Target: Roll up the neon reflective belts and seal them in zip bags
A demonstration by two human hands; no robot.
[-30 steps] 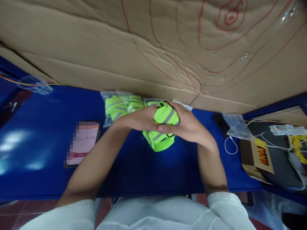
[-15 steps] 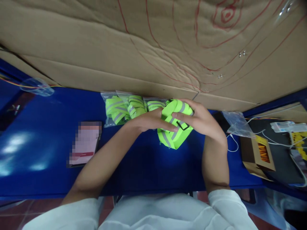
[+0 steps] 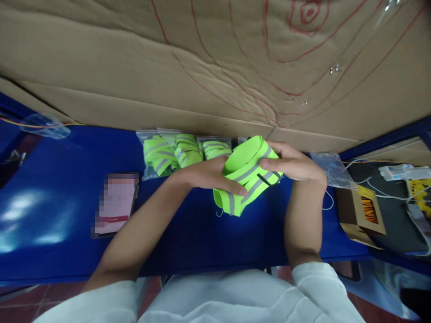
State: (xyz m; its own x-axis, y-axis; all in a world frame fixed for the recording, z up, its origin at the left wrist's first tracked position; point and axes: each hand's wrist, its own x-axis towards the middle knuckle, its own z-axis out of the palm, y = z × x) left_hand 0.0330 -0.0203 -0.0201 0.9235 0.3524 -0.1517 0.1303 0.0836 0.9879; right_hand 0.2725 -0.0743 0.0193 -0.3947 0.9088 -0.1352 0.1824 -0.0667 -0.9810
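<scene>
A tan cardboard sheet (image 3: 101, 67) marked with curving red lines rises behind the blue worktop (image 3: 202, 242), where you sit in a pale shirt (image 3: 208, 296), both forearms reaching forward. At the right end lies a dark panel (image 3: 400, 229), crossed by white cables.

In the middle, your two hands are clamped on one bright green strap (image 3: 249, 168) with grey stripes, folded into a loose bundle and held over the worktop, near the cardboard. Your left hand (image 3: 212, 174) grips its left side, thumb across the front; your right hand (image 3: 291, 162) grips its right side, thumb pressed on the upper folds. The bundle lies between your hands, which stay clear of each other; the fingers behind it are hidden.

To the left of the bundle, three clear bags of similar green straps (image 3: 189, 154) line the foot of the cardboard. A phone (image 3: 116, 202), its screen blurred, rests beside your left forearm. On the right, a brown box (image 3: 348, 211) shows orange contents through its opening, near a clear plastic bag (image 3: 330, 169). A clear plastic cup (image 3: 45, 126) lies at the far left beside thin coloured wires. Smallest in view: a black buckle (image 3: 264, 179) on the strap's front and a loose thread (image 3: 219, 213) at its lower edge.
</scene>
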